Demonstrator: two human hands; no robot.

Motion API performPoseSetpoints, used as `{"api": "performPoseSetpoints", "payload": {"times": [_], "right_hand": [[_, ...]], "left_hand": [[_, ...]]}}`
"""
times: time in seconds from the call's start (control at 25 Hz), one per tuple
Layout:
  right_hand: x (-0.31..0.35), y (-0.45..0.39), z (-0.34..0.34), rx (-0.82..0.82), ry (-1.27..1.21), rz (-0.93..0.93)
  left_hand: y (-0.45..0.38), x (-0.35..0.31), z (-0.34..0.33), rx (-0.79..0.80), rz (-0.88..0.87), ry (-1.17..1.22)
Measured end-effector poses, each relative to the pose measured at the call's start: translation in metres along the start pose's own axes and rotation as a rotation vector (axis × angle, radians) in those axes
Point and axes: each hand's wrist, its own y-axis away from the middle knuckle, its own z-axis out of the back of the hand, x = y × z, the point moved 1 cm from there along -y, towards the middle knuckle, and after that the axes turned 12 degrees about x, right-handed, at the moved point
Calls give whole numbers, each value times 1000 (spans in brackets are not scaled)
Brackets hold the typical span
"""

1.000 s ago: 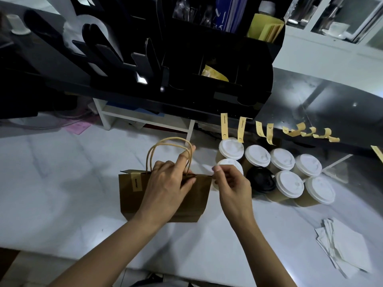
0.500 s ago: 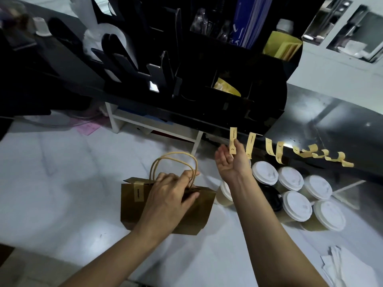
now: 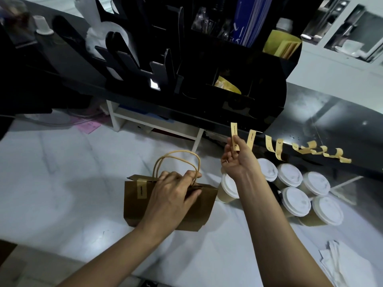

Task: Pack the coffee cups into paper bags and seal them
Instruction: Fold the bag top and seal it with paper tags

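A brown paper bag (image 3: 136,206) with rope handles stands on the white marble counter (image 3: 51,172). One yellow sticker strip (image 3: 141,189) is stuck over its folded top at the left. My left hand (image 3: 174,193) grips the bag's folded top at the middle. My right hand (image 3: 238,160) is raised and pinches the lower end of a yellow sticker strip (image 3: 234,133) that hangs from the black shelf edge. Several white-lidded coffee cups (image 3: 294,200) stand to the right of the bag, and one cup (image 3: 227,189) is right beside it.
More yellow strips (image 3: 273,148) hang along the black shelf edge (image 3: 310,160). A black organizer (image 3: 228,69) with compartments sits on the shelf above. White napkins (image 3: 348,264) lie at the counter's lower right. A white rack (image 3: 153,125) stands behind the bag.
My right hand rose from beside the bag's top to the shelf edge and took hold of a hanging strip. My left hand kept its grip on the bag.
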Motion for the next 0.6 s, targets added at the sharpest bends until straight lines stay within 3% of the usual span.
{"api": "performPoseSetpoints", "payload": {"times": [0.6], "right_hand": [[-37, 114, 35, 53, 484, 149]], "left_hand": [[-1, 3, -6, 44, -34, -33]]}}
